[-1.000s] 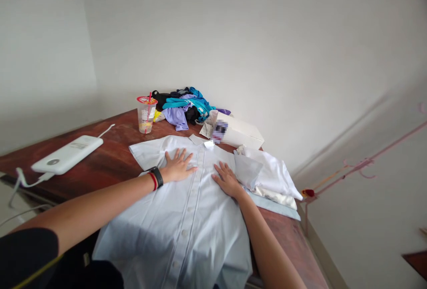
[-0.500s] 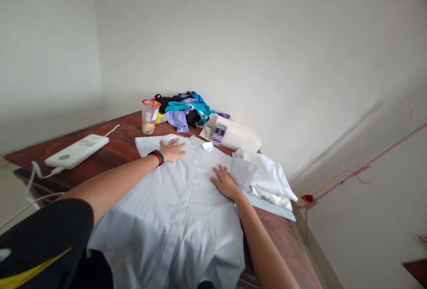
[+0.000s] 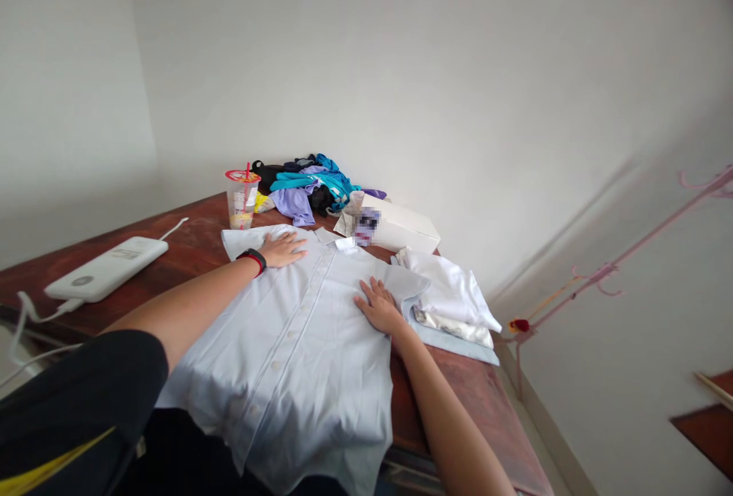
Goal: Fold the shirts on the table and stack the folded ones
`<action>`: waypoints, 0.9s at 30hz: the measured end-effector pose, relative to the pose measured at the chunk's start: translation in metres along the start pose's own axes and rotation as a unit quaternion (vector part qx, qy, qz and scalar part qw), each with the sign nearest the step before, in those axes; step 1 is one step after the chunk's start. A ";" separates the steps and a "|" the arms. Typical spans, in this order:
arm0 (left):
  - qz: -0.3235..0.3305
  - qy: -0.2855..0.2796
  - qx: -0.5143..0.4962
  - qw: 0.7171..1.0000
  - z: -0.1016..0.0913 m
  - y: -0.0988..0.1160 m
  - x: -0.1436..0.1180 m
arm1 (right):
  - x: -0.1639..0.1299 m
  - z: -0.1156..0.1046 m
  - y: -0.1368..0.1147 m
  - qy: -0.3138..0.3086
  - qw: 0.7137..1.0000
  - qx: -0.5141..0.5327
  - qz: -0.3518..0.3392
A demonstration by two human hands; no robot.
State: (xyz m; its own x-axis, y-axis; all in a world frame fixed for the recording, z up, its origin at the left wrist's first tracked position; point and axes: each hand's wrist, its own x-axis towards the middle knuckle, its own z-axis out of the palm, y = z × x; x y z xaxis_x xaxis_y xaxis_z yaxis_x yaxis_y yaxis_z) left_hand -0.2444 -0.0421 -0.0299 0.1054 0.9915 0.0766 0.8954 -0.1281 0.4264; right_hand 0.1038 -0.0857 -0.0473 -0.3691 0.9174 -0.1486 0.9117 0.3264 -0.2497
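Observation:
A pale grey-blue button-up shirt [image 3: 298, 343] lies spread over the wooden table, its collar away from me and its lower hem hanging past the near edge. My left hand [image 3: 282, 249], with a dark band on the wrist, rests flat on the shirt's upper left, fingers spread. On the upper right, near the sleeve, my right hand [image 3: 379, 305] presses flat with its fingers apart. Neither hand grips anything. Small white tags [image 3: 346, 244] show at the collar. Right of the sleeve lies a stack of folded white and pale clothes [image 3: 452, 290].
On the brown table [image 3: 188, 229], a white power bank [image 3: 108, 267] with cables lies at left. A plastic cup [image 3: 241, 202] with a red straw stands behind the shirt. Farther back are a pile of coloured clothes [image 3: 312, 183] and a white box [image 3: 401, 225]. A pink rack [image 3: 595, 275] stands right.
The view has shifted a little, so most things sit further left. The shirt's lower part has moved, showing more hem over the near edge. Both hands stay flat on the shirt.

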 end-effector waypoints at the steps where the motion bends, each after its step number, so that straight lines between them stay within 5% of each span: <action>1: 0.002 0.000 -0.001 1.000 0.000 -0.002 0.002 | 0.000 0.000 -0.001 -0.002 1.000 0.001 -0.002; 6: -0.003 -0.003 0.009 1.000 0.004 -0.013 0.016 | -0.002 0.002 -0.004 0.012 1.000 0.016 -0.004; 14: 0.011 -0.019 0.043 0.999 0.013 -0.030 0.019 | -0.004 -0.003 -0.005 0.142 0.988 0.061 -0.012; 21: 0.014 -0.027 0.075 0.997 0.012 -0.035 0.020 | -0.005 0.001 -0.006 0.039 0.999 0.025 -0.018; 27: -0.003 -0.029 0.110 0.994 0.011 -0.032 0.024 | -0.005 0.000 -0.006 0.036 0.999 0.026 -0.018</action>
State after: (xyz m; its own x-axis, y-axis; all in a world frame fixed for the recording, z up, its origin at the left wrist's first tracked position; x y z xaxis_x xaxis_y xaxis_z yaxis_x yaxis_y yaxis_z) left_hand -0.2656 -0.0144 -0.0519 0.1192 0.9927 0.0195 0.9682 -0.1206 0.2190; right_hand 0.1000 -0.0923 -0.0455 -0.3853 0.9202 -0.0694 0.8871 0.3486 -0.3024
